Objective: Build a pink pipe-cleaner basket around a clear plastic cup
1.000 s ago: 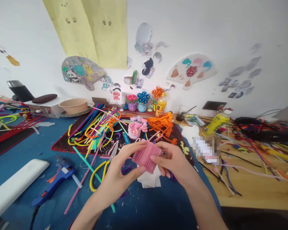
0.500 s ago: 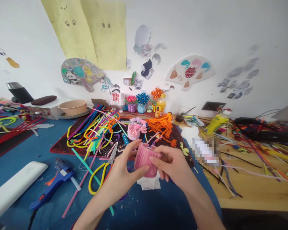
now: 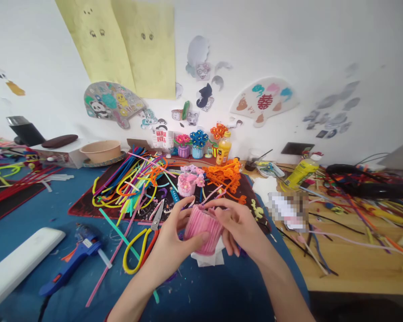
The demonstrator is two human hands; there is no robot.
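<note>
Both my hands hold a small pink ribbed cup (image 3: 201, 229) made of pipe cleaners, just above the blue mat (image 3: 221, 290). My left hand (image 3: 174, 235) grips its left side, thumb across the front and fingers curled at the rim. My right hand (image 3: 240, 226) closes on its right side, with the fingertips pinching the top rim. The cup stands nearly upright. A white paper piece (image 3: 208, 258) lies right beneath it. Yellow-handled scissors (image 3: 144, 237) rest just left of my left hand.
A blue glue gun (image 3: 75, 259) and a white oblong case (image 3: 20, 261) lie at the left. A heap of coloured pipe cleaners (image 3: 134, 179), a pink flower pot (image 3: 187, 182) and orange curls (image 3: 226, 174) cover the black mat behind. The wooden table (image 3: 349, 264) at the right carries loose stems and a yellow bottle (image 3: 300, 172).
The pink cup has turned from tilted on its side to nearly upright. My right fingers have moved up onto its rim, and both hands shifted slightly left.
</note>
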